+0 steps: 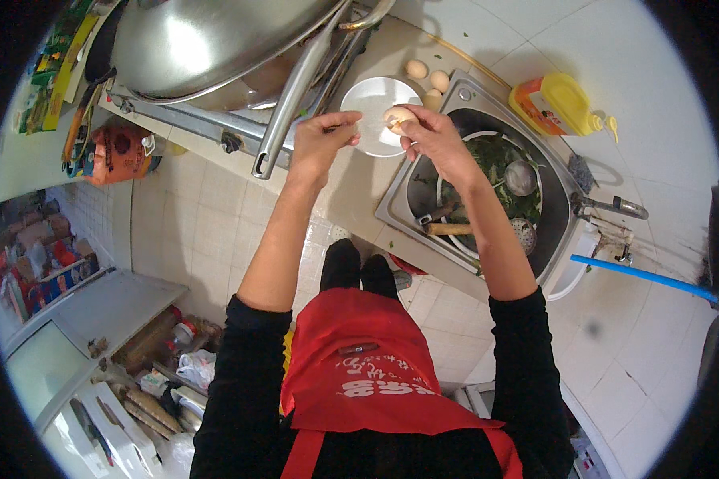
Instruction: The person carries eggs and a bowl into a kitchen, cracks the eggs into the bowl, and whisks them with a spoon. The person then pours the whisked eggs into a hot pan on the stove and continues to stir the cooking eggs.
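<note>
My right hand (431, 135) holds an egg (398, 118) whose shell is broken on its left side, over the right part of a white round bowl (364, 102). Level with it, my left hand (329, 135) is at the bowl's left edge, thumb and fingers bent towards each other. Whether anything small lies between those fingers I cannot tell. Several whole eggs (416, 69) rest on the counter between the bowl and the sink. What the bowl contains is hard to make out.
At the upper left a large metal wok lid (215, 42) and a long steel handle (287, 102) reach close to my left hand. On the right are a steel sink (395, 200) with leafy greens (491, 155) and ladles, a faucet (614, 205) and a yellow jug (551, 105).
</note>
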A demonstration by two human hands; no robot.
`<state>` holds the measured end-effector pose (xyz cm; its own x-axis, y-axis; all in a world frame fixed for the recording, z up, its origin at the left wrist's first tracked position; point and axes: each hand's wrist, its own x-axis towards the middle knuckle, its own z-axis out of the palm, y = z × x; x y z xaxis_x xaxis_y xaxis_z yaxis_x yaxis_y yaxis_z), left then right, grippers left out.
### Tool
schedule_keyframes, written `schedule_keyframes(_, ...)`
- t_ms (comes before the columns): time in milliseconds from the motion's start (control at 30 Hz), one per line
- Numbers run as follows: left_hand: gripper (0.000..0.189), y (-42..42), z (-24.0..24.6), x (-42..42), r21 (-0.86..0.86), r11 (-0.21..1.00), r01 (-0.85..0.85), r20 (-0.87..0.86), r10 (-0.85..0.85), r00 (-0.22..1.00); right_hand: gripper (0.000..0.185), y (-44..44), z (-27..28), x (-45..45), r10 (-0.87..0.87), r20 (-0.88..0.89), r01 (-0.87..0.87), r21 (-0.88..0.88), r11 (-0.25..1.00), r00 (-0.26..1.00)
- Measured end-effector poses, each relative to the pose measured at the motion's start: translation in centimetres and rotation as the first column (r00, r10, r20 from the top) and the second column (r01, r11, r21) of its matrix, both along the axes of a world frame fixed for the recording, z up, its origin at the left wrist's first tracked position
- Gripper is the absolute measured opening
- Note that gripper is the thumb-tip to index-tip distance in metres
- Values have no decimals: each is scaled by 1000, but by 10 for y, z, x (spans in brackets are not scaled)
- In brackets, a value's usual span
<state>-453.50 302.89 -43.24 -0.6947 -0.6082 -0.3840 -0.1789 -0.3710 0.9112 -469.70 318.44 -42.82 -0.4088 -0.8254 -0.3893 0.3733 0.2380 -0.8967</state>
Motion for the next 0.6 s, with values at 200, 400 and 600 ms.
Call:
schedule_keyframes(200, 23, 8, -40, 63, -185, 978, 99, 222, -57, 973, 33, 15, 4, -19, 10, 49, -8, -23, 1000, 999)
schedule_keyframes(400, 32, 17, -74, 88, -550, 754, 359, 420, -122, 899, 31, 25, 7, -29, -65, 66, 71, -97, 993, 996)
schedule_keyframes(600, 28, 21, -43, 32, -870, 459, 182, 269, 131, 954, 30, 36, 13, -37, -110, 81, 119, -117, 986, 991)
